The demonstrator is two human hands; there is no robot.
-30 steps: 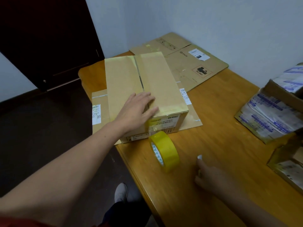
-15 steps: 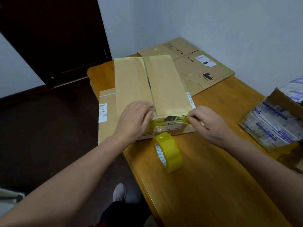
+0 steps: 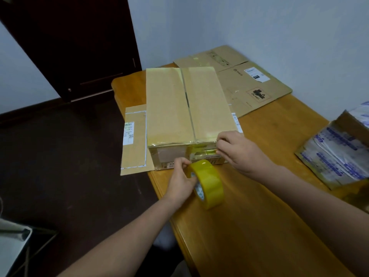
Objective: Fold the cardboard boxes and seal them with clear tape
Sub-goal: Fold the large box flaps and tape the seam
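Presently the left hand [image 3: 180, 182] grips the probably light, rigid tape roll [image 3: 208, 184] by its rim near the left edge of the table [image 3: 259, 226], while the right hand [image 3: 237, 150] pinches the tape end [image 3: 208, 151] against the near face of the stiff box [image 3: 187, 108].

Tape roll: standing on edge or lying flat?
On edge: the tape roll rests on its rim on the table, left hand gripping it.

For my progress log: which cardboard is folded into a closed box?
The box the right hand touches; the far sheet and the left sheet lie flat.
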